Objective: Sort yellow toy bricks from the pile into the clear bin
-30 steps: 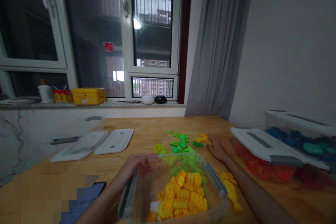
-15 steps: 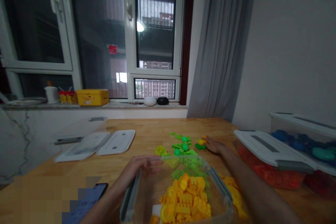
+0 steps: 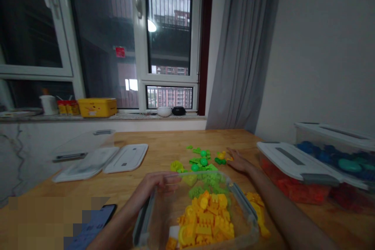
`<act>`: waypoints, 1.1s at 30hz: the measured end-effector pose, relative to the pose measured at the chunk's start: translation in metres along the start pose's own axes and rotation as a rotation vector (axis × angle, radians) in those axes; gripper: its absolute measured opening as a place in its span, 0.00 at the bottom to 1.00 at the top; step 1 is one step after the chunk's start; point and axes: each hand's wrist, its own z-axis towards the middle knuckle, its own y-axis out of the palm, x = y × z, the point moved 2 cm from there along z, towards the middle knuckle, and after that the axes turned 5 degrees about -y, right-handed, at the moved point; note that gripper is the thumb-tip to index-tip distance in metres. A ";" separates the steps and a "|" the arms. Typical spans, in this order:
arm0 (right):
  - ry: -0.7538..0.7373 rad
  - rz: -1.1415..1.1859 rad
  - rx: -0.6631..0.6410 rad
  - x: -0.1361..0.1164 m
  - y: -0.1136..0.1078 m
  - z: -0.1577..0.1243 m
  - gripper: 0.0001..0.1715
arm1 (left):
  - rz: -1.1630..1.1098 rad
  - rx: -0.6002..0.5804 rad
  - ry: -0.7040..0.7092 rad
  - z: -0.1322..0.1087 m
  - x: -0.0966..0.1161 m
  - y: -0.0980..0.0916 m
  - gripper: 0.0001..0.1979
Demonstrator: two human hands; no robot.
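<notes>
A clear plastic bin [image 3: 243, 238] with grey side latches stands in front of me, a heap of yellow toy building pieces [image 3: 205, 218] inside it. My left hand [image 3: 159, 181] is closed around its far left corner, the fingers showing through the clear wall. Farther out, my right hand [image 3: 238, 161] reaches over the table with fingers stretched and apart. By its fingertips are a small yellow toy piece [image 3: 221, 155] and a dark green piece [image 3: 220, 161]; a bit of orange shows under the fingers. Green toy pieces [image 3: 203, 161] are spread beyond the bin, some seen through its wall.
Yellow pieces [image 3: 258, 211] lie right of the bin. Lidded bins of red pieces [image 3: 293, 181] and blue pieces [image 3: 322, 154] stand at the right. White lids [image 3: 129, 158] and another clear bin [image 3: 88, 140] are at left. A phone [image 3: 93, 224] lies near my left forearm.
The view has shifted slightly, so everything sits a little farther left. My right hand has drawn slightly away from the yellow piece. My left hand has stayed on the bin.
</notes>
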 end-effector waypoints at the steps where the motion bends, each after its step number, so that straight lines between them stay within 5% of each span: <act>1: 0.000 0.005 -0.019 -0.002 0.001 0.006 0.47 | 0.026 -0.022 0.025 -0.001 0.001 0.001 0.17; 6: -0.030 0.002 -0.100 -0.008 0.003 0.018 0.36 | 0.123 -0.154 0.054 -0.006 0.008 0.007 0.19; 13: -0.057 -0.063 -0.063 -0.011 -0.003 -0.005 0.25 | 0.192 -0.104 0.123 -0.007 0.014 0.007 0.20; 20: -0.066 -0.111 0.074 -0.038 -0.007 0.010 0.32 | 0.213 -0.138 0.137 -0.006 0.013 0.008 0.19; 24: -0.111 -0.113 0.070 -0.047 0.006 0.021 0.26 | 0.115 -0.120 0.047 -0.002 0.003 0.003 0.19; 33: -0.041 -0.053 0.214 -0.012 -0.005 0.004 0.30 | 0.047 -0.008 0.058 -0.013 0.007 0.006 0.17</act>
